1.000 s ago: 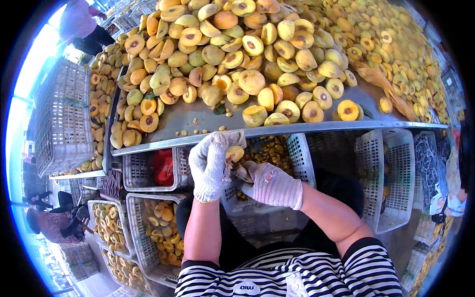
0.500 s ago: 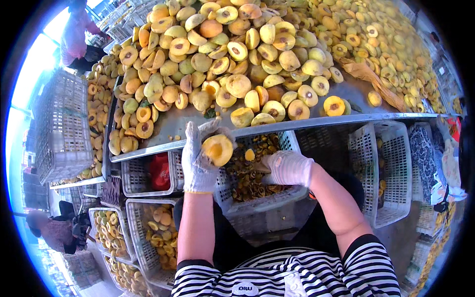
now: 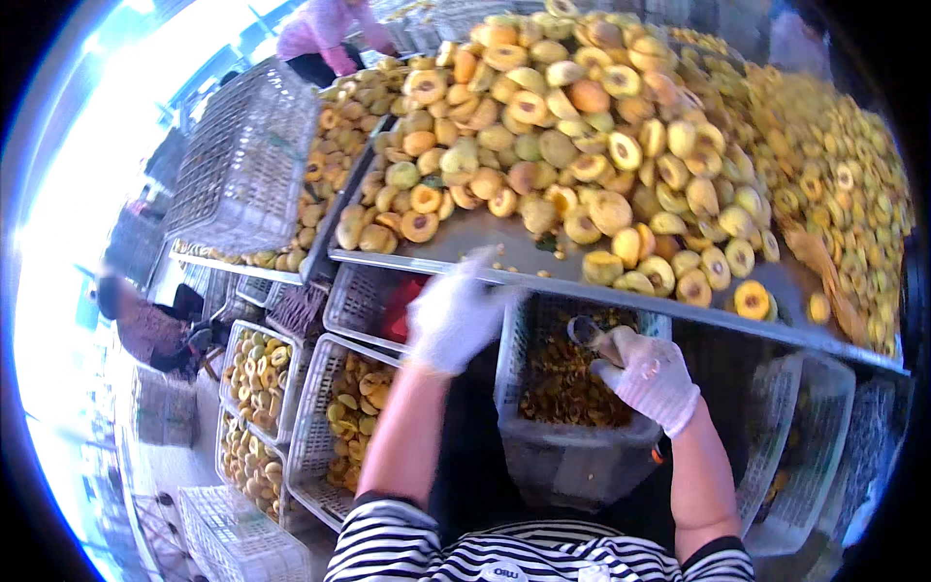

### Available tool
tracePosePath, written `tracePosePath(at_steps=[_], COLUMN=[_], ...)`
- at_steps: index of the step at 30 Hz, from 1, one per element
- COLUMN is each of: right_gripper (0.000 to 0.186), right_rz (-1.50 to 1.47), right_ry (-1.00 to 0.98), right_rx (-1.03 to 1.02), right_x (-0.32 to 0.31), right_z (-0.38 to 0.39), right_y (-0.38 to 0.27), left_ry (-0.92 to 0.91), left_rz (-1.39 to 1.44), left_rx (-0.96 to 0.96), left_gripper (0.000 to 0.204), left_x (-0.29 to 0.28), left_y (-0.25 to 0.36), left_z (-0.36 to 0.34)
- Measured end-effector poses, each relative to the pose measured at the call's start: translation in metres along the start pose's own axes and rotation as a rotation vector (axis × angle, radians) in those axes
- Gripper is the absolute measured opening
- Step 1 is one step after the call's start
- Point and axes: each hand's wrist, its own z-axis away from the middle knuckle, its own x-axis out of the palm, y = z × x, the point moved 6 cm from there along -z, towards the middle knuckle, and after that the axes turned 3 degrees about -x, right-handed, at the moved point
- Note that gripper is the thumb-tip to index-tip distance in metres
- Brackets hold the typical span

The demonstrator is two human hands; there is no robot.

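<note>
My left hand (image 3: 454, 318), in a white work glove, is over the table's front edge. Motion smears its fingers, so whether it holds anything cannot be told. My right hand (image 3: 652, 376), also gloved, is closed round a pitting spoon (image 3: 584, 332) with a rounded metal end. It hovers above a plastic crate (image 3: 506, 373) of dark pits and fruit scraps (image 3: 567, 393) between my knees. In front of both hands, a big heap of halved yellow peaches (image 3: 592, 145) lies on the metal table (image 3: 465, 236), many with cut faces showing.
Crates of peach halves (image 3: 260, 373) stand at my left, beside a crate with a red bag (image 3: 402, 306). An upturned crate (image 3: 242, 160) rests on the left table. More crates (image 3: 810, 441) stand at right. One person (image 3: 325, 39) bends at far left; another (image 3: 155, 325) sits lower left.
The view has swung, shifting the scene rightward and tilting it. My left hand, which held a peach half, has moved away from my right; that half no longer shows. The pitting spoon's end is now visible.
</note>
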Motion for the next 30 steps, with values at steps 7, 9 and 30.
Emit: tracePosePath(at_steps=[7,9,30], right_gripper=[0.026,0.027,0.023], right_rz=[0.016,0.009,-0.070], right_ry=[0.175,0.205,0.010], right_rx=[0.071,0.051,0.050], right_x=[-0.002,-0.003,0.045], right_z=[-0.010,-0.011,-0.051], right_y=[0.010,0.015,-0.007], left_ry=[-0.400,-0.377,0.342], left_rz=[-0.160,-0.055,-0.289], left_rx=[0.020,0.060,-0.333], left_gripper=[0.068,0.069,0.053], left_x=[0.137,0.137,-0.073], left_y=[0.058,0.056,-0.195], left_z=[-0.082,-0.088,-0.110])
